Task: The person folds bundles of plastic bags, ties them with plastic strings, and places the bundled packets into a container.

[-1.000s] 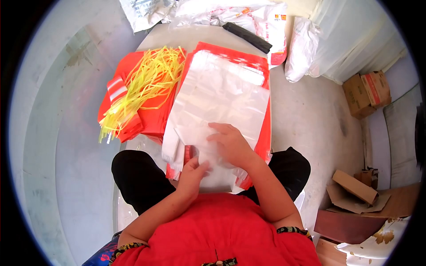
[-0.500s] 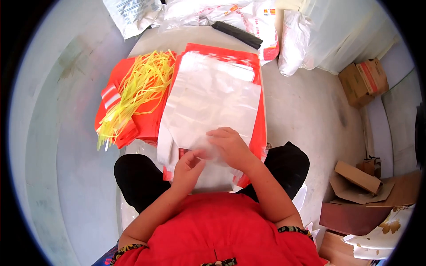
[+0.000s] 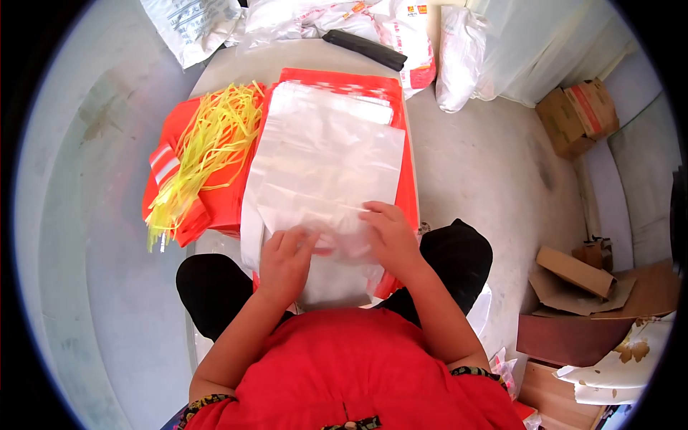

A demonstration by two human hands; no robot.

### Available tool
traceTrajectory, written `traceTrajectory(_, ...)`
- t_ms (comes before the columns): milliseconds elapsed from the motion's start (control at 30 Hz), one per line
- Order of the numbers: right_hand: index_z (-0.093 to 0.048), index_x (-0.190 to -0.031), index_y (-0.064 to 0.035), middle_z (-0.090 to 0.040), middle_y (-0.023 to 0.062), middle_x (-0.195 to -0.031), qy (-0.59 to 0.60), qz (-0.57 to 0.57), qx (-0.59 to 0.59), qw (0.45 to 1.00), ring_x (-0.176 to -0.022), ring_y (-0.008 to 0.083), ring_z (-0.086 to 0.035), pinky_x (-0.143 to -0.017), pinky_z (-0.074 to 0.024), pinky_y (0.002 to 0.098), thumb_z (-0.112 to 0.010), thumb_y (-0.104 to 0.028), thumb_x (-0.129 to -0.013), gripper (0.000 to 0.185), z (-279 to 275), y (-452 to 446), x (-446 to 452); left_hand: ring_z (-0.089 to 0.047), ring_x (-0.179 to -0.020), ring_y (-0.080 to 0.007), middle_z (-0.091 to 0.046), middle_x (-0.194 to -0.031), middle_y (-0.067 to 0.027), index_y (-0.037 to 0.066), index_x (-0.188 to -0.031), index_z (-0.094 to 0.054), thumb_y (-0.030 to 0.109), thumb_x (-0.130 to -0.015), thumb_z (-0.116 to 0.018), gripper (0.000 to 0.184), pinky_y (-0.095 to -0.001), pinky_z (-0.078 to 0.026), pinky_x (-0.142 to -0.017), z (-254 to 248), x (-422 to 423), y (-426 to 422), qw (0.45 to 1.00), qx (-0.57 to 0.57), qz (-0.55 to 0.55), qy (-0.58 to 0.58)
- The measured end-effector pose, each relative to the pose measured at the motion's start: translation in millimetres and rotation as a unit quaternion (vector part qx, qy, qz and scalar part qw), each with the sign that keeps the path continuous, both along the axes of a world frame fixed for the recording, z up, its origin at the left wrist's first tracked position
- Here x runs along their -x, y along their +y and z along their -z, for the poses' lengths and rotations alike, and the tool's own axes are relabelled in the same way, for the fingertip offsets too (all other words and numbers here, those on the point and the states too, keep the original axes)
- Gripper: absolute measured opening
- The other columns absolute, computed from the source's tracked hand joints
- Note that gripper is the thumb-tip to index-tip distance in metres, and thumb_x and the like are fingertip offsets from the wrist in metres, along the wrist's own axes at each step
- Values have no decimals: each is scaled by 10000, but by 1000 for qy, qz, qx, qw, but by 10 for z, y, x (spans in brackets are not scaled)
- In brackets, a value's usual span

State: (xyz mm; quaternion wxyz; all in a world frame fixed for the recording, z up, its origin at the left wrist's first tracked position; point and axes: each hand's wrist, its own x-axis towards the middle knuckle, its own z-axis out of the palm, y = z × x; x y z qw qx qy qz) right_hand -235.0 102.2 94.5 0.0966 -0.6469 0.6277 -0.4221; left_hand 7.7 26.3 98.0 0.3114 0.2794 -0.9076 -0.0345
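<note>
A clear plastic bag (image 3: 337, 168) lies over a stack of red sheets (image 3: 410, 172) in front of me. At its near end my left hand (image 3: 285, 261) has its fingers curled onto the crumpled film. My right hand (image 3: 390, 240) pinches the film a little farther right, fingers bent. Between the two hands the film is bunched and partly blurred, with a small red patch showing through. More translucent film (image 3: 333, 287) lies just in front of my body.
Yellow strips (image 3: 215, 140) rest on a red pile (image 3: 233, 193) at the left. A black roll (image 3: 365, 49) and white printed bags (image 3: 408, 36) sit at the far edge. Cardboard boxes (image 3: 577, 118) stand at right, an opened carton (image 3: 580, 287) nearer. My knees (image 3: 459, 261) flank the stack.
My hands have moved apart: the left shifted left and the right slightly right, with the film bunched between them. The whole view has shifted slightly.
</note>
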Motion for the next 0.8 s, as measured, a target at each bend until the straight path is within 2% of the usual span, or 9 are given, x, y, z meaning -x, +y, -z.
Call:
traceTrajectory(100, -666, -1254, -30, -572, 141, -1410, -82, 79, -47, 992, -1176, 257, -622, -970, -519, 338, -601, 15, -932, 331, 55, 229, 136, -601, -903, -292, -636, -1099, -101, 71, -1156, -713, -8, -790, -662, 378, -390, -513, -808, 1, 10, -29, 1000, 14, 1, 2)
traceTrajectory(300, -592, -1351, -17, -445, 130, -1516, -163, 97, -60, 980, -1195, 217, -601, -971, -525, 342, -585, 2, -966, 386, 102, 434, 124, -615, -925, -295, -650, -1093, -96, 85, -1152, -717, -12, -792, -661, 377, -402, -508, -826, -7, 51, -71, 999, 52, -1, 6)
traceTrajectory(400, -566, -1381, -20, -432, 118, -1519, -282, 66, -79, 954, -1203, 204, -594, -952, -529, 328, -594, -6, -966, 416, 176, 427, 107, -621, -917, -299, -656, -1081, -94, 85, -1128, -720, -12, -783, -673, 362, -405, -505, -819, -19, 65, -87, 999, 42, -1, 10)
traceTrajectory(500, -566, -1380, -22, -422, 117, -1524, -208, 80, -79, 972, -1202, 198, -591, -942, -528, 314, -596, -8, -967, 415, 126, 426, 91, -623, -899, -304, -660, -1077, -99, 77, -1107, -720, -10, -769, -688, 350, -407, -502, -802, -38, 73, -106, 999, 24, 1, 25)
traceTrajectory(800, -550, -1387, -8, -395, 123, -1537, -230, 76, -81, 967, -1185, 205, -602, -971, -514, 317, -582, -2, -980, 408, 160, 424, 82, -628, -885, -291, -682, -969, -71, 74, -1025, -745, 5, -755, -695, 283, -403, -520, -757, -160, 92, -193, 1000, 10, 11, 27)
